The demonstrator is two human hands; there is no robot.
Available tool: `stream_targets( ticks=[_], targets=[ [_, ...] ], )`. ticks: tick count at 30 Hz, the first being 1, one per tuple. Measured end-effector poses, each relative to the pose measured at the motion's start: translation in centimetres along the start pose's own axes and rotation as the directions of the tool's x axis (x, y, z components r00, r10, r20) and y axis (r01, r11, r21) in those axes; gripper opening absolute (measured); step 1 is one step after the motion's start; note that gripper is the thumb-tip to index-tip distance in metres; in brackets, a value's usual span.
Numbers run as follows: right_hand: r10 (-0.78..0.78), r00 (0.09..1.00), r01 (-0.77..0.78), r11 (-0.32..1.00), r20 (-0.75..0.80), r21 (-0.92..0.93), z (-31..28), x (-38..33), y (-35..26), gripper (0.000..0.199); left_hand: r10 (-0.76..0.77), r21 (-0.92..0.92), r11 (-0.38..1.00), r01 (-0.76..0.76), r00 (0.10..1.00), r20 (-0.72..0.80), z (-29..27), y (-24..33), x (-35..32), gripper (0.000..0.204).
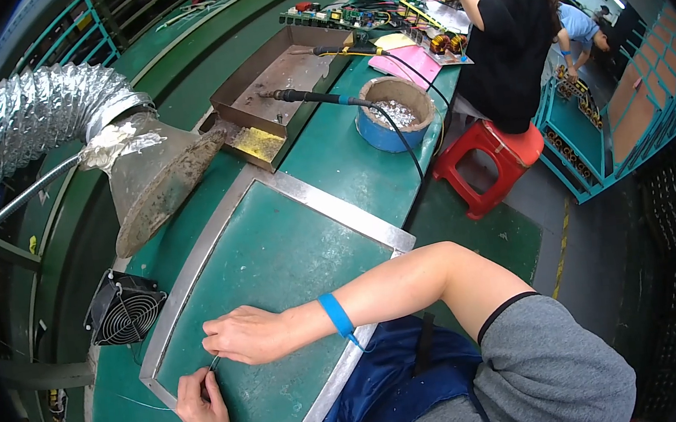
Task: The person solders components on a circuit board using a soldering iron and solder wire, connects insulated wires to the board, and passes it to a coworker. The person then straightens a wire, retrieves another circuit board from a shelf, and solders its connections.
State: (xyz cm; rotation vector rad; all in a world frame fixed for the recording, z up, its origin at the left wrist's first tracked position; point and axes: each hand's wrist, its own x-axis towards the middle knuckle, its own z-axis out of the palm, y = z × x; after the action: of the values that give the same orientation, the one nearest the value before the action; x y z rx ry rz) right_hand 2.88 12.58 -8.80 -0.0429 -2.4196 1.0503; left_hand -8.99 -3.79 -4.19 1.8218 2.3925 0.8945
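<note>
The left hand [202,402] and the right hand [244,336] meet over the green surface [276,250]. Fingers of both hands pinch a thin wire [215,362] between them. The right hand is at 1 o'clock from the left. The wire is tiny, so it could slip out and get lost if the pinch loosens.
</note>
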Motion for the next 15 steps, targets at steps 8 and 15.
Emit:
stream_targets(
  ticks=[8,15],
  targets=[
    [0.012,0.999,-0.012,1.0,-0.03,0.009,-1.0,-0.4,0.3,0.008,-0.046,-0.015,0.999,0.046,0.999,-0.005,0.4,0.9,0.7,0.006],
    [-0.022,0.999,0.023,0.998,0.034,-0.055,1.3,1.3,0.2,0.01,-0.037,0.095,0.993,0.062,0.968,-0.25,-5.4,-0.3,-0.3,0.009]
  ],
)
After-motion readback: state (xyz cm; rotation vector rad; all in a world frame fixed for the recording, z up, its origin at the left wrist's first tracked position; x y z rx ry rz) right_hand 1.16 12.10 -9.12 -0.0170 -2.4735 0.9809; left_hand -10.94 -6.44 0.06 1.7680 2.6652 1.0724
